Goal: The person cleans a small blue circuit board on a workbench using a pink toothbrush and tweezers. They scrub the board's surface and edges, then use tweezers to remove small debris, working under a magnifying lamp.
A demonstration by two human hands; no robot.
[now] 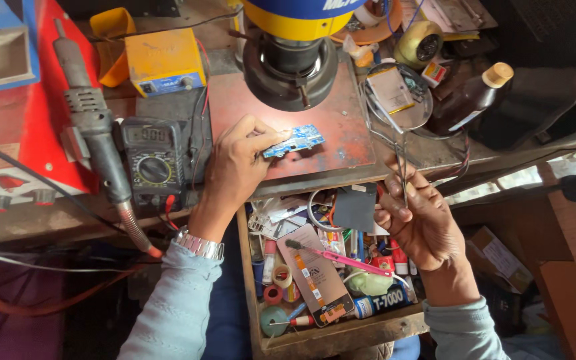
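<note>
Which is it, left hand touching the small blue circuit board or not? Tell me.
Touching. The head view shows the left hand with its fingertips pressed on the near end of the blue circuit board, which lies on the red work mat.

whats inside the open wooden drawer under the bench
The open wooden drawer holds a flat phone screen part, a pink-handled brush, tape rolls and a glue tube. Whatever lies beneath this clutter is covered.

Two hands at mid-frame, one blue circuit board (294, 141), one multimeter (153, 161), one hot-air gun (95, 127), one brown bottle (469, 101), one open drawer (341, 332), one pink-handled brush (341, 257).
</note>
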